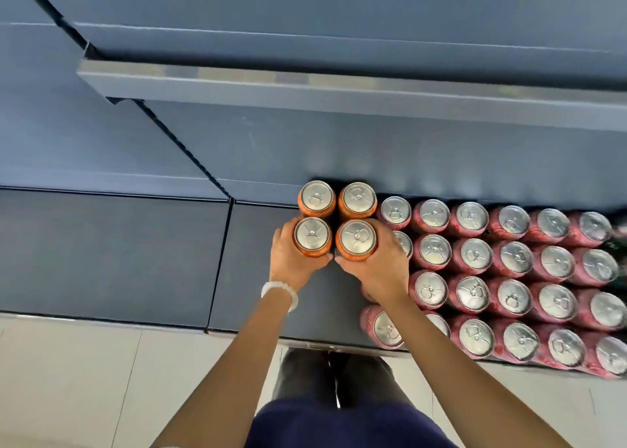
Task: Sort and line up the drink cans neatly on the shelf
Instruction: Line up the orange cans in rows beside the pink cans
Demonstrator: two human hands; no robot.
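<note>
I look down on a grey bottom shelf (pixel 264 295). Two orange cans (pixel 317 196) stand side by side against its back wall. Just in front of them, my left hand (pixel 291 261) grips a third orange can (pixel 312 236), and my right hand (pixel 380 264) grips a fourth orange can (pixel 357 239). The two held cans sit side by side, close behind the back pair. To the right, several red cans (pixel 512 261) stand in tidy rows reaching the shelf's front edge. My right hand and forearm hide parts of the nearest red cans.
An upper shelf edge (pixel 339 88) juts out above the cans. The left shelf section (pixel 112 254) is bare grey board. Pale tiled floor (pixel 84 379) lies in front of the shelf. My legs and shoes (pixel 332 373) stand at the shelf's front edge.
</note>
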